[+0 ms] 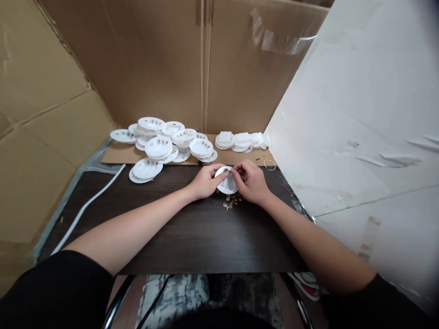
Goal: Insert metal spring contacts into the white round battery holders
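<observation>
My left hand [206, 182] is closed around the left side of a white round plastic disc [227, 183], holding it just above the dark table [192, 228]. My right hand [252, 183] is pinched at the disc's top right edge, its fingertips pressed on something too small to make out. A small heap of metal clips [232, 200] lies on the table just below the disc, between my two hands.
A pile of several white slotted discs [161, 144] lies at the back left on a cardboard sheet. Smaller white parts [240, 140] sit at the back centre. Cardboard walls [164, 59] and a white board [360, 128] enclose the table. A white strip [89, 203] lies on the left.
</observation>
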Available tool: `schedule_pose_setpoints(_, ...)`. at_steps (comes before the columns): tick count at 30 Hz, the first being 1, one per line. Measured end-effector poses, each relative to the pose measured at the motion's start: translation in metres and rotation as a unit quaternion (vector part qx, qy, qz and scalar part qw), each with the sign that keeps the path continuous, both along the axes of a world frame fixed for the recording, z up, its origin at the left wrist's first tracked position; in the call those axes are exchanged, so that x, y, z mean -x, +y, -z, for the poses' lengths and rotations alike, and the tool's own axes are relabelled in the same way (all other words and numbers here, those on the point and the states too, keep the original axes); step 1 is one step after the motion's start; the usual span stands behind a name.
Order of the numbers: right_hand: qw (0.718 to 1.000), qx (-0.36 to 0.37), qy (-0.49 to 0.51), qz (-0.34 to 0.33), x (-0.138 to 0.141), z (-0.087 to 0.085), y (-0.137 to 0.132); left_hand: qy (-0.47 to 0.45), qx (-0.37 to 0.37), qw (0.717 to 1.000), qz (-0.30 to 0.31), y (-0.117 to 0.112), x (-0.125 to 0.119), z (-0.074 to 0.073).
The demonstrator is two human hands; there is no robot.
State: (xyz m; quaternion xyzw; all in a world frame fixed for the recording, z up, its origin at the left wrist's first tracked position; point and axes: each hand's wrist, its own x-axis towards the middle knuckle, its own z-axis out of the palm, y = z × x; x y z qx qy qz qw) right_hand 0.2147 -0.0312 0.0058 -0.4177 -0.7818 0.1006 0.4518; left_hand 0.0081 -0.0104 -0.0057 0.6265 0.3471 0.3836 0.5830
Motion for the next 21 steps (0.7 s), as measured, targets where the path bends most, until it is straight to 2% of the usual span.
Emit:
schedule_pose_setpoints(9, 1.000, 0.015, 0.014, 0.009, -0.0009, -0.0033, -0.0028, -0.004, -0.008, 1.000, -0.002, -0.0015, -0.0002, -0.0006)
schedule_pose_setpoints(16, 0.998, 0.027, 0.055, 0.021, -0.0020, 0.0018, -0.0005, -0.004, -0.011, 1.000, -0.005, -0.0028, -0.0010, -0.0029)
schedule_pose_setpoints(21, 0.998, 0.050, 0.047, 0.014, -0.0015, 0.0041, -0.0004, -0.014, -0.016, 1.000, -0.011, -0.0015, -0.0012, -0.0016)
